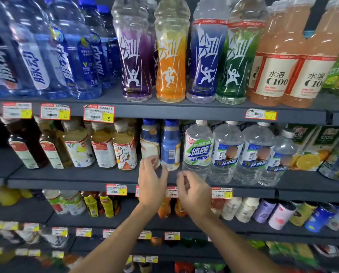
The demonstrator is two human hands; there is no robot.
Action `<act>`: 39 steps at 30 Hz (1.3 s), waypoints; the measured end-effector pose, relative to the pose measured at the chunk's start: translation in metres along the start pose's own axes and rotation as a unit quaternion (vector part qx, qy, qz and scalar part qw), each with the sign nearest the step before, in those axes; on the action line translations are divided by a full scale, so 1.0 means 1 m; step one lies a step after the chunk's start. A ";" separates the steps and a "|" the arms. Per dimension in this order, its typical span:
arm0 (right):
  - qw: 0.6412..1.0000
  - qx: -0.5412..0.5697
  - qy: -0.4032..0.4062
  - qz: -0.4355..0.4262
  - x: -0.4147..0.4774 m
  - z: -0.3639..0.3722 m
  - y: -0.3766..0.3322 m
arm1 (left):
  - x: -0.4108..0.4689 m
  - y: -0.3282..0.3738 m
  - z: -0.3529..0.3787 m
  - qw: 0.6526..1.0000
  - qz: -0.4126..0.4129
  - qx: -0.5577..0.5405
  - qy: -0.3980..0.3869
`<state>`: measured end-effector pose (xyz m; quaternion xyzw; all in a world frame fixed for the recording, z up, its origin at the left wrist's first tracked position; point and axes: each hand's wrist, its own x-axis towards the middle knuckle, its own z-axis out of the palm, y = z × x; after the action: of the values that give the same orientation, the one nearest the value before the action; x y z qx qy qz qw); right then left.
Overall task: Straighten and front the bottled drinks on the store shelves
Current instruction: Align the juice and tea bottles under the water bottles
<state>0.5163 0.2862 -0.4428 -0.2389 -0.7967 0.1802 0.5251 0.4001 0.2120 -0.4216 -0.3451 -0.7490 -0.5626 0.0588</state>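
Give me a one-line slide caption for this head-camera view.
Left hand reaches for two blue-capped bottles on the middle shelf; right hand hovers empty beside it.

Dark grey top shelf (184,109) lined with blue water bottles (74,56), four colourful sports drinks (170,62) and peach C100 bottles (273,75). On middle shelf (76,177): tea bottles (103,148), two blue-capped bottles (170,148), clear water bottles (225,152), juice cartons (312,154). Along both front edges, price tags (98,113).

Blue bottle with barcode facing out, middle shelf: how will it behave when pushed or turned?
Tall and narrow, the blue bottle would probably tip if pushed high, so push low. Its round body should turn easily on the flat shelf. The smooth-looking label may be slippery to grip.
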 end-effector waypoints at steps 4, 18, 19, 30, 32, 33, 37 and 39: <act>0.990 -0.018 -0.052 0.131 -0.001 0.035 -0.031 | 0.009 -0.014 -0.011 0.992 -0.092 0.088 -0.004; 0.926 -0.152 -0.085 0.336 0.041 0.077 -0.052 | 0.056 -0.042 -0.015 0.957 -0.089 0.257 -0.102; 0.923 -0.158 -0.088 0.339 0.042 0.077 -0.053 | 0.057 -0.043 -0.015 0.957 -0.086 0.257 -0.103; 0.935 -0.157 -0.075 0.308 0.041 0.077 -0.053 | 0.054 -0.046 -0.017 0.966 -0.081 0.229 -0.094; 0.940 -0.144 -0.072 0.303 0.035 0.074 -0.055 | 0.050 -0.046 -0.020 0.968 -0.082 0.220 -0.092; 0.941 -0.140 -0.071 0.300 0.032 0.073 -0.056 | 0.048 -0.046 -0.022 0.969 -0.083 0.217 -0.089; 0.948 -0.144 -0.064 0.275 0.019 0.063 -0.059 | 0.039 -0.046 -0.032 0.969 -0.088 0.221 -0.071; 0.949 -0.147 -0.066 0.272 0.014 0.060 -0.061 | 0.036 -0.045 -0.035 0.968 -0.093 0.223 -0.067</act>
<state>0.4448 0.2423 -0.4223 -0.5087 -0.7518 0.2129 0.3614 0.3363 0.1918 -0.4282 -0.2887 -0.8866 -0.3600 0.0314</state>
